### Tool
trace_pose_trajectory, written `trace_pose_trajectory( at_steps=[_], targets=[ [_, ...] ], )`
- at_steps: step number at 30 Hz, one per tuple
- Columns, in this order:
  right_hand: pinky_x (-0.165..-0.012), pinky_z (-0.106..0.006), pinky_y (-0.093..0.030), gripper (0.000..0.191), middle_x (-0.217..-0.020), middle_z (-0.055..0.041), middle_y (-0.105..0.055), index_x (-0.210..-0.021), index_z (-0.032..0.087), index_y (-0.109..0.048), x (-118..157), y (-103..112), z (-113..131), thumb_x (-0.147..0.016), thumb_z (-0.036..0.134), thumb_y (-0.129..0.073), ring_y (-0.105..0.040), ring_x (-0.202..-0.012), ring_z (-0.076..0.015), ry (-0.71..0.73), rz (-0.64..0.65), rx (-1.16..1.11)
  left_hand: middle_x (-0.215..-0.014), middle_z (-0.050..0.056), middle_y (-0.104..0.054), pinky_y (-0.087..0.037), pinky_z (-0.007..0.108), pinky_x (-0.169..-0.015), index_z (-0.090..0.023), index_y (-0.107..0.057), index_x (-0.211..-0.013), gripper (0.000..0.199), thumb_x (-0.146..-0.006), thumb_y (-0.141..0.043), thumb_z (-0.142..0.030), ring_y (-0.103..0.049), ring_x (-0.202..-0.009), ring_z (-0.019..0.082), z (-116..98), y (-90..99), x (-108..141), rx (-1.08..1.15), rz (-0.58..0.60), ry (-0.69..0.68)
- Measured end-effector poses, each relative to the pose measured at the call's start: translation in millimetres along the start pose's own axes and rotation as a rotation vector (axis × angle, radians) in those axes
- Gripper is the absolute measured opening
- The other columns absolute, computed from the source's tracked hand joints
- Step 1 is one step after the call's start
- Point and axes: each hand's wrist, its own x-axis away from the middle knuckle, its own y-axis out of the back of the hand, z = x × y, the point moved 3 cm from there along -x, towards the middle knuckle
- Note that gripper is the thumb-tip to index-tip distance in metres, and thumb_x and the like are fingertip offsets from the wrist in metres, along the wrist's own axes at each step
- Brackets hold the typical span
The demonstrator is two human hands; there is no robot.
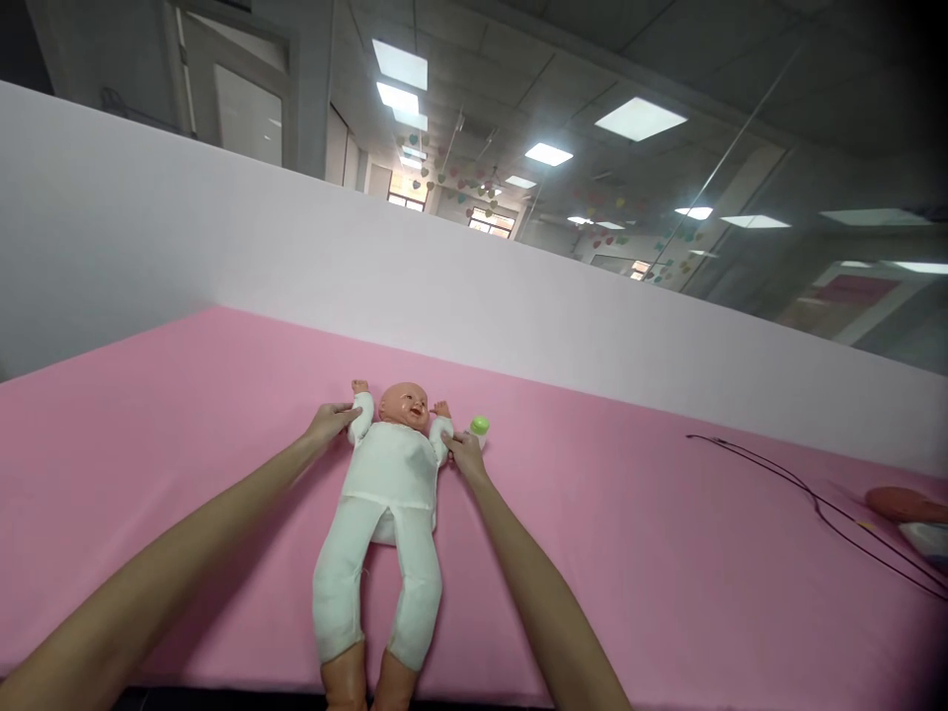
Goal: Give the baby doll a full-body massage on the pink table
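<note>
A baby doll [392, 464] in a white top and white trousers lies on its back on the pink table cover [578, 513], its head away from me and its feet at the near edge. Both its arms are raised beside its head. My left hand [331, 423] is closed on the doll's sleeve at the left of the view. On the other side, my right hand [465, 452] pinches the other sleeve near the elbow. Just behind my right hand stands a small container with a green top [480, 426], partly hidden by the hand.
A thin black cable [804, 484] runs across the right part of the cover. At the far right edge lies a reddish-brown object [900, 504] beside something white. Behind the cover rises a white partition [444, 286] with glass above it.
</note>
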Motion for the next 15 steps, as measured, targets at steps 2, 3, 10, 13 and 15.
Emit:
trace_pose_trajectory(
  at_steps=[2,3,10,13,15],
  targets=[
    [-0.04,-0.026,-0.028,0.055,-0.038,0.005,-0.043,-0.047,0.023,-0.051,-1,-1,-4,-0.06,0.065,-0.083,-0.038,-0.039,-0.0102,-0.015,-0.005,0.004,-0.061,0.007,-0.067,-0.04,0.029,-0.053,-0.011,-0.073,-0.073,0.056,-0.053,-0.09,-0.06,-0.054,-0.052,0.015,6,-7.4,-4,-0.005,-0.009,0.034],
    [-0.041,-0.025,-0.029,0.054,-0.039,0.0052,-0.044,-0.049,0.022,-0.053,1,2,-4,-0.061,0.065,-0.083,-0.038,-0.04,-0.0102,-0.012,0.001,0.0,-0.059,0.006,-0.065,-0.038,0.028,-0.052,-0.01,-0.073,-0.072,0.056,-0.053,-0.09,-0.06,-0.051,-0.05,0.014,7,-7.8,-4,-0.009,0.0,0.032],
    [-0.081,-0.036,-0.056,0.033,-0.099,-0.009,-0.079,-0.085,0.019,-0.083,47,37,-3,-0.063,0.041,-0.09,-0.07,-0.091,-0.0246,0.05,0.251,-0.051,-0.096,0.012,-0.078,-0.053,0.035,-0.075,-0.017,-0.079,-0.088,0.038,-0.057,-0.092,-0.034,-0.07,-0.082,0.025,-3,33.7,34,-0.059,0.297,-0.105],
    [-0.098,-0.041,-0.053,0.021,-0.109,-0.0107,-0.079,-0.079,0.021,-0.085,64,40,-15,-0.066,0.037,-0.087,-0.07,-0.108,-0.0291,0.054,0.351,-0.051,-0.096,0.012,-0.079,-0.054,0.039,-0.086,-0.02,-0.078,-0.066,0.012,-0.057,-0.083,-0.025,-0.071,-0.095,0.03,1,44.2,53,-0.204,0.417,-0.123],
    [-0.101,-0.042,-0.052,0.018,-0.106,-0.0104,-0.08,-0.076,0.021,-0.084,68,37,-19,-0.067,0.037,-0.086,-0.071,-0.108,-0.0295,0.055,0.344,-0.046,-0.098,0.011,-0.079,-0.054,0.039,-0.091,-0.021,-0.079,-0.064,0.005,-0.06,-0.077,-0.022,-0.071,-0.101,0.031,3,43.5,61,-0.273,0.466,-0.136]
  ],
)
